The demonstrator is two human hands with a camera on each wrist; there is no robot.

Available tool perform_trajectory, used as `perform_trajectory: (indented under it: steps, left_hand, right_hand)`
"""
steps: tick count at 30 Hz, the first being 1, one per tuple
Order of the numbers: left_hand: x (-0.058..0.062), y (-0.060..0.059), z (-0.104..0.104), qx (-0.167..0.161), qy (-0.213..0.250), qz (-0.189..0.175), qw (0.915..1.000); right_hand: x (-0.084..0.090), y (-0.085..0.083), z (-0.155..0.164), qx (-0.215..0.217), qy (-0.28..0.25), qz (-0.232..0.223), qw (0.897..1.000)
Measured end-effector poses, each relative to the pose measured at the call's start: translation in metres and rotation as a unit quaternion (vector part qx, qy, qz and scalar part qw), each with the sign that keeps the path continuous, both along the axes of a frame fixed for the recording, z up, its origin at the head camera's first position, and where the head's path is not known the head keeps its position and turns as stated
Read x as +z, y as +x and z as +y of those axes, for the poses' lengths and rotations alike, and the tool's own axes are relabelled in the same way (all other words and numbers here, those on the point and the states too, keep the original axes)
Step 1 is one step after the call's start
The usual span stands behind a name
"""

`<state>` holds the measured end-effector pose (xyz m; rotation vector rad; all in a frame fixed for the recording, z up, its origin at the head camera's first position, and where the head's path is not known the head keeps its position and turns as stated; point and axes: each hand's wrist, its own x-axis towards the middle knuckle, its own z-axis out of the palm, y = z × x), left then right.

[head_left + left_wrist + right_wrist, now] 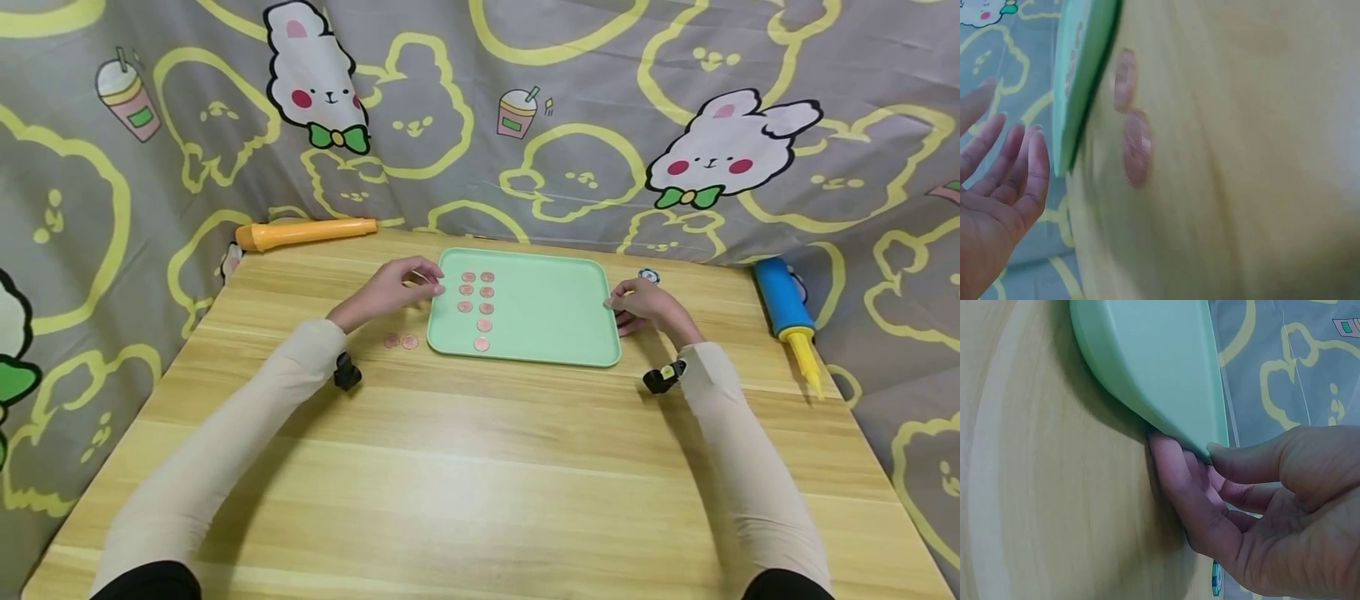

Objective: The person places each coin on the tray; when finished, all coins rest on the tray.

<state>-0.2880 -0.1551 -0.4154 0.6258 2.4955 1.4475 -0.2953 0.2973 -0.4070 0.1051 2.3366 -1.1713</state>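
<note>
A pale green tray lies on the wooden table. Several copper-coloured coins stand on its left part in two columns. Two more coins lie on the table left of the tray. My right hand grips the tray's right rim; the right wrist view has the thumb on top and fingers curled beneath. At the left rim is my left hand, its fingers loosely bent. In the left wrist view this hand appears apart from the tray, holding nothing.
An orange microphone-shaped object lies at the back left. A blue and yellow hand pump lies at the right edge. Behind my right hand is a small round blue-and-white piece. A grey patterned curtain hangs behind the table.
</note>
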Motion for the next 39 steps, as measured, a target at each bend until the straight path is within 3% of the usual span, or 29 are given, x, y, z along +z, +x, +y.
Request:
perform_trajectory:
  steps: [6, 10, 16, 20, 30, 39]
  left_hand:
    - [-0.007, 0.009, -0.021, -0.005, -0.008, 0.002, 1.0]
    - [-0.008, 0.017, -0.04, -0.018, -0.008, -0.017, 0.9997]
    - [-0.008, 0.027, -0.063, -0.067, -0.036, -0.052, 0.9958]
    - [-0.008, 0.032, -0.073, -0.079, -0.055, -0.067, 0.9931]
    - [-0.012, 0.037, -0.075, -0.108, -0.105, -0.008, 0.9885]
    - [-0.013, 0.037, -0.071, -0.115, -0.093, -0.019, 0.9888]
  right_hand:
    - [-0.001, 0.001, 0.001, 0.002, -0.002, 0.002, 1.0]
    - [-0.001, 0.001, 0.002, 0.007, -0.011, 0.0, 1.0]
    - [0.0, 0.0, 0.005, 0.021, -0.016, -0.008, 1.0]
    - [0.002, 0.0, 0.005, 0.026, -0.02, -0.01, 0.999]
    - [0.0, 0.0, 0.004, 0.017, -0.016, -0.017, 1.0]
    - [0.0, -0.001, 0.003, 0.033, 0.0, 0.004, 0.999]
